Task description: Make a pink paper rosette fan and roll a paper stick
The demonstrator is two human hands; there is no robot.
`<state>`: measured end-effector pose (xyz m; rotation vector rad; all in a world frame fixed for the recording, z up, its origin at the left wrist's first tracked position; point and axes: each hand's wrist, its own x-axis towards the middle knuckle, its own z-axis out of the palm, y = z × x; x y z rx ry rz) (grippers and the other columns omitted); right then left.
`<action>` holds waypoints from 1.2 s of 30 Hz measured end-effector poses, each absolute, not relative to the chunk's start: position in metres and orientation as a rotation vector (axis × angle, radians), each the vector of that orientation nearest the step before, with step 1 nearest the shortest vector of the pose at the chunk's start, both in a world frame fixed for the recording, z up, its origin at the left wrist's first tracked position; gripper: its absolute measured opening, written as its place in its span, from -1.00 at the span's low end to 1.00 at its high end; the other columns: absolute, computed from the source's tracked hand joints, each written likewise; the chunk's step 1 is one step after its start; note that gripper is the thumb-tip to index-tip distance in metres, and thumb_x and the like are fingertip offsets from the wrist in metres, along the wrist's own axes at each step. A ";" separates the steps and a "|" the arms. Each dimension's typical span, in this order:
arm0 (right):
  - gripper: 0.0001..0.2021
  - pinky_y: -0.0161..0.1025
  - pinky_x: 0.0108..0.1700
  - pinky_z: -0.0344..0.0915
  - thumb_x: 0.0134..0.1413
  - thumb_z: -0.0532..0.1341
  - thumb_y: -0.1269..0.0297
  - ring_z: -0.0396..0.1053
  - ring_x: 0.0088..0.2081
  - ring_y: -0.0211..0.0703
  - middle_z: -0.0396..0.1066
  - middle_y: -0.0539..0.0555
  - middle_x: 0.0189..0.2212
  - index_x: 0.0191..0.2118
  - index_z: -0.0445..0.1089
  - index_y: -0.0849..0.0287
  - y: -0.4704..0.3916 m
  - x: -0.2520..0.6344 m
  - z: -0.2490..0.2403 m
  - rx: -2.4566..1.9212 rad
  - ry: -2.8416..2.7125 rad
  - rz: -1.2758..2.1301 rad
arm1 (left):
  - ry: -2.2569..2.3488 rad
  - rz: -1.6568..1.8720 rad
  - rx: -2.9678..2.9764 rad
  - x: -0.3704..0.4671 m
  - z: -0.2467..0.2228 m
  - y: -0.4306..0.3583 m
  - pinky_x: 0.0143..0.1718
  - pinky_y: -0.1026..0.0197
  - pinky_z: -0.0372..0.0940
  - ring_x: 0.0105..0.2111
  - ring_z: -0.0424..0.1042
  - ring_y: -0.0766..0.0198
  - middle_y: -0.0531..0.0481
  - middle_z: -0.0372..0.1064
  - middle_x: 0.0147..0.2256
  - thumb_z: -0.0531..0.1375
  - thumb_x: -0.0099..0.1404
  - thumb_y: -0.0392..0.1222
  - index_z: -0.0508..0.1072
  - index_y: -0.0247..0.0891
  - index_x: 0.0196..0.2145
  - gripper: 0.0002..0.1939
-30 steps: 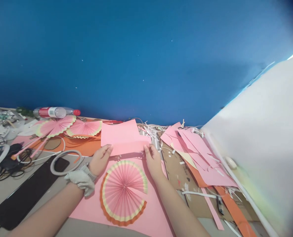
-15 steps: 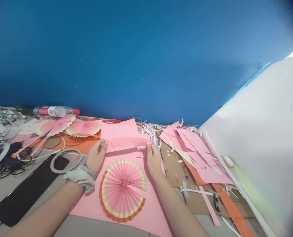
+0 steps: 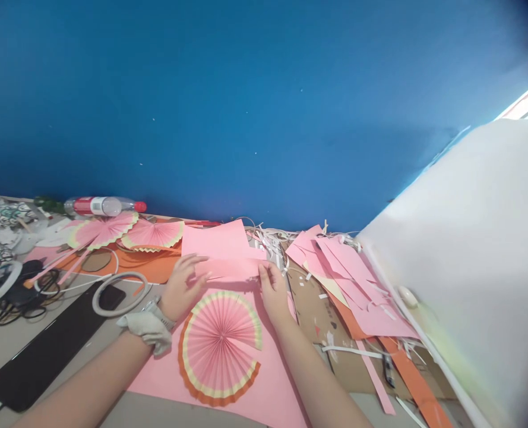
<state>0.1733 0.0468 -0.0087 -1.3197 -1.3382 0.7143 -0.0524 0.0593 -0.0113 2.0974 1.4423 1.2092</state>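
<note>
A pink paper strip (image 3: 230,269) stretches between my hands above a larger pink sheet (image 3: 157,380). My right hand (image 3: 273,288) pinches its right end between thumb and fingers. At the left end, my left hand (image 3: 181,288) has its thumb and fingers spread apart, with the strip's edge near the fingertips. Just in front of both hands, a pleated round paper fan (image 3: 221,348) lies flat on the pink sheet. Its folds are pink with a cream and orange border, and a gap opens on its right side. Another pink sheet (image 3: 214,238) lies behind the strip.
Pleated fans (image 3: 153,235) and a plastic bottle (image 3: 98,206) lie back left. A tape roll (image 3: 121,294) overlaps a black slab-like device (image 3: 45,348). Pink paper pieces (image 3: 357,285) and a cutter (image 3: 388,370) rest on cardboard (image 3: 310,309) at right. A blue wall (image 3: 246,107) stands behind.
My left hand has opened from a pinch on the strip's left end, its fingers now spread. The strip has tilted flatter, while my right hand still holds its right end.
</note>
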 end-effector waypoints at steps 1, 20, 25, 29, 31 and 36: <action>-0.75 -0.28 -0.28 0.22 0.19 0.03 0.14 0.32 -0.38 -0.18 0.37 0.00 -0.43 -0.27 0.34 0.18 0.047 0.174 -0.009 -1.317 -1.340 0.708 | 1.443 1.192 2.083 -0.053 -0.010 0.059 0.04 0.01 0.19 -0.05 0.31 0.11 -0.09 0.41 -0.17 0.09 0.30 0.02 0.44 -0.25 -0.27 -0.71; -0.72 -0.20 -0.29 0.32 0.23 0.01 0.19 0.40 -0.35 -0.13 0.45 0.07 -0.40 -0.21 0.41 0.21 0.056 0.170 -0.012 -1.215 -1.471 0.588 | 1.472 1.272 1.873 -0.054 -0.005 0.058 -0.28 0.11 0.36 -0.31 0.48 0.08 -0.06 0.49 -0.36 -0.01 0.29 0.15 0.45 -0.23 -0.35 -0.57; -0.76 -0.16 -0.24 0.38 0.21 0.11 0.19 0.41 -0.30 -0.22 0.41 0.06 -0.24 -0.12 0.35 0.25 0.065 0.170 -0.021 -1.372 -1.509 0.555 | 1.358 1.208 1.902 -0.058 -0.006 0.062 -0.14 0.05 0.33 -0.23 0.43 0.22 -0.06 0.43 -0.25 0.04 0.37 -0.01 0.42 -0.31 -0.25 -0.69; -0.73 -0.08 -0.15 0.38 0.20 0.13 0.22 0.39 -0.17 -0.14 0.37 0.12 -0.10 -0.03 0.31 0.22 0.062 0.166 -0.021 -1.501 -1.557 0.498 | 1.320 1.177 1.895 -0.061 -0.007 0.059 -0.09 0.01 0.31 -0.18 0.42 0.20 -0.07 0.42 -0.20 0.08 0.36 -0.07 0.42 -0.31 -0.21 -0.75; -0.73 -0.08 -0.15 0.38 0.20 0.13 0.22 0.39 -0.17 -0.14 0.37 0.12 -0.10 -0.03 0.31 0.22 0.059 0.163 -0.019 -1.554 -1.589 0.461 | 1.305 1.173 1.887 -0.064 -0.008 0.059 -0.08 0.01 0.30 -0.17 0.42 0.20 -0.07 0.42 -0.20 0.07 0.36 -0.06 0.42 -0.30 -0.23 -0.75; -0.73 -0.08 -0.15 0.38 0.20 0.13 0.22 0.40 -0.17 -0.14 0.37 0.12 -0.10 -0.03 0.31 0.23 0.057 0.160 -0.017 -1.665 -1.638 0.368 | 1.263 1.178 1.860 -0.069 -0.013 0.063 -0.05 0.00 0.27 -0.17 0.43 0.19 -0.07 0.46 -0.25 0.03 0.37 0.01 0.43 -0.32 -0.28 -0.66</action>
